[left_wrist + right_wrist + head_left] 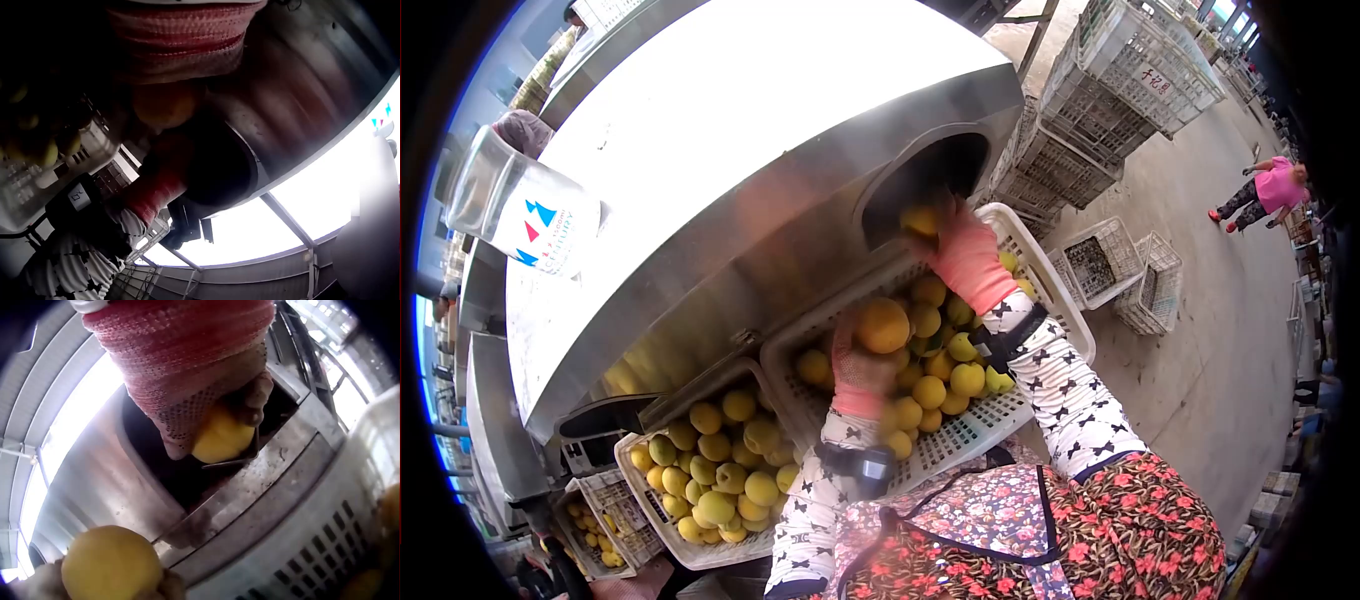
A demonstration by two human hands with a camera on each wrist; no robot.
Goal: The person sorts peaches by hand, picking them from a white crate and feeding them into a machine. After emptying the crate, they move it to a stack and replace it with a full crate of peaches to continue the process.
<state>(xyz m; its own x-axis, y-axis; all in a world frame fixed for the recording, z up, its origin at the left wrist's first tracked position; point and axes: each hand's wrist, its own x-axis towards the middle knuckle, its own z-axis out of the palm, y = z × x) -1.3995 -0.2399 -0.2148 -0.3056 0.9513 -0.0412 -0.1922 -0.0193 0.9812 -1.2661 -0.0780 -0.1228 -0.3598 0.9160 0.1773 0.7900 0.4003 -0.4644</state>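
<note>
In the head view my left hand (863, 372), in a pinkish-red mesh glove, grips a large yellow peach (882, 325) above a white plastic crate (1010, 413) of yellow and greenish peaches (967, 379). My gloved right hand (962, 252) reaches into the dark opening (948, 165) in the metal machine's side. Its fingers curl round another yellow peach (223, 437), seen in the right wrist view just inside the opening's lower edge. The left hand's peach (111, 565) shows at that view's bottom. Deep shadow hides much of the left hand's work in its own wrist view.
A second crate of peaches (718, 480) stands at the left, with a smaller one (605, 530) beyond it. Stacked white crates (1090, 100) rise behind the machine. Two low crates (1100, 265) sit on the floor, and a person in pink (1278, 190) walks farther off.
</note>
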